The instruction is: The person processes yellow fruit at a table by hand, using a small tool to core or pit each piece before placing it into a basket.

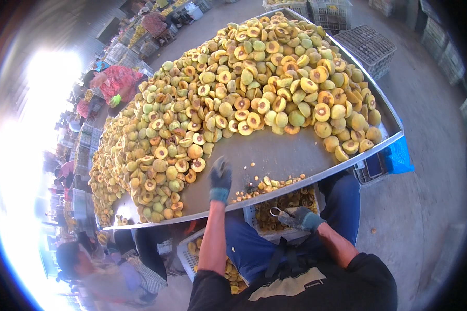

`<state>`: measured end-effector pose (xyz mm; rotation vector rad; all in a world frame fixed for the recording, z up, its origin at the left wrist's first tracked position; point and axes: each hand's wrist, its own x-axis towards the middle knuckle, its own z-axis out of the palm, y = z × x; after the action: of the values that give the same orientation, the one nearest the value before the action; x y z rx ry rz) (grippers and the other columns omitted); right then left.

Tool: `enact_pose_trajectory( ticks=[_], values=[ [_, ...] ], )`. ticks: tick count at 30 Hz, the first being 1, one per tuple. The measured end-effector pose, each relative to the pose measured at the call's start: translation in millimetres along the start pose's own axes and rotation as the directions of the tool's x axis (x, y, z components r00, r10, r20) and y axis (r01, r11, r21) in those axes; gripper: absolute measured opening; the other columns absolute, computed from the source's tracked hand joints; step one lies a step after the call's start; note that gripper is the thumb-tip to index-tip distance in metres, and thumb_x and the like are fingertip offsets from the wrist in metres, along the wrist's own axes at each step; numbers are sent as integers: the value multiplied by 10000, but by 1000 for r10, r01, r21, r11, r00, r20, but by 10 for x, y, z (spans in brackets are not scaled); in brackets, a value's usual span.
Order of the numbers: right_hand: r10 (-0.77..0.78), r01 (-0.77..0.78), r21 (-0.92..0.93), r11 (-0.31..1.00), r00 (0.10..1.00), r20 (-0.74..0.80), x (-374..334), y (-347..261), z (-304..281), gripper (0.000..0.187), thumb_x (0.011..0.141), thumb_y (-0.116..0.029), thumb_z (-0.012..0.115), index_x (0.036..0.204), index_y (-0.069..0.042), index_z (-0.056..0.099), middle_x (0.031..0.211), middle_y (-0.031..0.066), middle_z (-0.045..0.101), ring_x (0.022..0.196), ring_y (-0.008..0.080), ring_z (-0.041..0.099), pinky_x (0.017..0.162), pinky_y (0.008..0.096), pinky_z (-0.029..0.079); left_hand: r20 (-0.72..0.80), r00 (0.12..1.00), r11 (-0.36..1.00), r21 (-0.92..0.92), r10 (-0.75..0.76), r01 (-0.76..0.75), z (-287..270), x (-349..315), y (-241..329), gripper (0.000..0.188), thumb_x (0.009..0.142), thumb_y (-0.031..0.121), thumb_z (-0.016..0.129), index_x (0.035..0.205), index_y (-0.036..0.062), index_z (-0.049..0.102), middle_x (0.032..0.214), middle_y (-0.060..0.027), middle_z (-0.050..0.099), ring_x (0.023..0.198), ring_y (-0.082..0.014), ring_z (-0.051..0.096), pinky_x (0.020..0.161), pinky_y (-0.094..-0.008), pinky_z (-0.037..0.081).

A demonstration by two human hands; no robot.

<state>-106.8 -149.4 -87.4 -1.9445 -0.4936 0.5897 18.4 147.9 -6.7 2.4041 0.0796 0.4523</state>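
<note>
A great heap of halved yellow peaches (pixel 233 98) covers the far and left parts of a metal-topped table (pixel 275 150). My left hand (pixel 221 179), in a dark grey glove, is over the bare metal just right of the heap, fingers stretched out with nothing visible in them. Lower right, my gloved right hand (pixel 302 217) is closed round a small tool with a metal loop (pixel 276 211). That loop is above a white crate (pixel 250 215) of brownish scraps below the table edge. Pits and bits of peach (pixel 270 184) lie along the near edge.
A white crate (pixel 184 254) of peach pieces stands by my left leg. A co-worker (pixel 109 274) sits close on my left, another person (pixel 114 85) across the heap. A grey crate (pixel 368 46) and a blue bag (pixel 398 157) are beyond the table's raised right rim.
</note>
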Motion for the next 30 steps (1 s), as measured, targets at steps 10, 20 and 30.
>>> enact_pose_trajectory(
  ticks=[10, 20, 30],
  values=[
    [-3, 2, -87, 996, 1000, -14, 12, -58, 27, 365, 966, -419, 573, 980, -76, 698, 906, 244, 663, 839, 417, 642, 723, 459, 505, -65, 944, 873, 364, -324, 325, 1318, 1183, 57, 496, 800, 355, 717, 1184, 65, 595, 1017, -214, 691, 956, -382, 665, 846, -457, 525],
    [-101, 91, 155, 984, 993, 60, -36, -171, 99, 300, 1000, -325, 569, 979, -50, 689, 754, 108, 657, 685, 205, 627, 620, 357, 493, 140, 926, 884, -278, -351, 377, 1065, 660, -449, 475, 758, 258, 797, 1120, 20, 602, 993, -137, 699, 847, -270, 686, 719, -380, 551],
    [-41, 69, 346, 936, 995, -87, -58, -826, -221, 240, 1004, -237, 572, 1002, -13, 656, 791, 82, 632, 702, 182, 567, 660, 352, 476, 561, 813, -292, -812, -157, 505, 88, -581, 417, 434, 909, 283, 589, 1261, 35, 539, 1199, -198, 613, 1105, -330, 605, 967, -508, 506]
  ],
)
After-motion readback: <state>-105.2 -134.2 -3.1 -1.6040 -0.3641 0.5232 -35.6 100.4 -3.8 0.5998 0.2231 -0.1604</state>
